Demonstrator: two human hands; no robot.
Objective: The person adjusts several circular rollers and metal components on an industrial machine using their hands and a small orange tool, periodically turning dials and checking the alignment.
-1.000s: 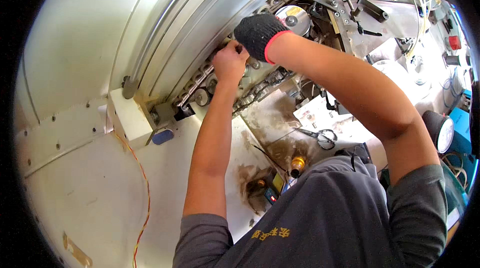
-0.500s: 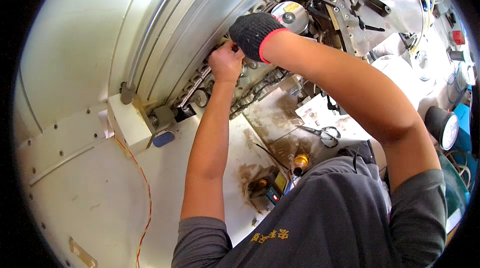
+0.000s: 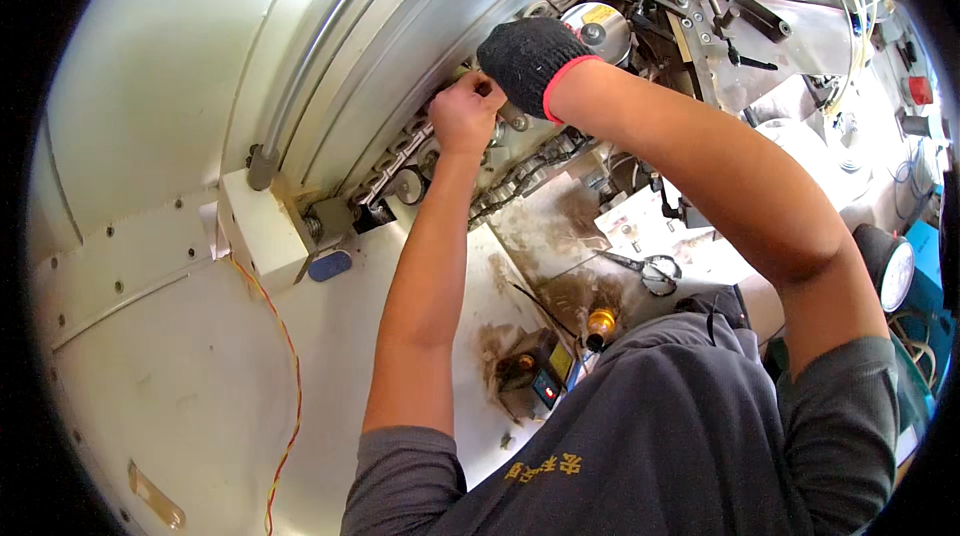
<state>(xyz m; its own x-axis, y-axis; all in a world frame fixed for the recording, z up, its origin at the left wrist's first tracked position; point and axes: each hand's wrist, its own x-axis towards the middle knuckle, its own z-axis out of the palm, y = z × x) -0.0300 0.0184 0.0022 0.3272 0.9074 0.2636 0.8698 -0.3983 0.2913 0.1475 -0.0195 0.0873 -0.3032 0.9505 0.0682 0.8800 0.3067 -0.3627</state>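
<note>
My bare left hand (image 3: 467, 118) is curled closed at a row of rollers and links (image 3: 400, 149) along the foot of a metal machine panel (image 3: 420, 31). What its fingertips grip is hidden. Right beside it is my right hand (image 3: 532, 64), in a black knitted glove with a red cuff. Its back faces up, bent over the same spot, and its fingers are out of sight. A shiny disc (image 3: 612, 28) with a hub shows just beyond the glove. Below my left wrist sits a small round wheel (image 3: 407, 186).
Scissors (image 3: 658, 276) lie on the stained worktop, near a gold-coloured cylinder (image 3: 601, 321) and a small box with a lit display (image 3: 532, 374). Twisted red and yellow wire (image 3: 291, 346) trails at left from a white block (image 3: 262, 234). Brackets and levers (image 3: 750, 16) crowd the upper right.
The view has shifted slightly, so hands and machine appear a little to the right. Both hands stay together at the roller row, with the glove slightly farther from my left fingers.
</note>
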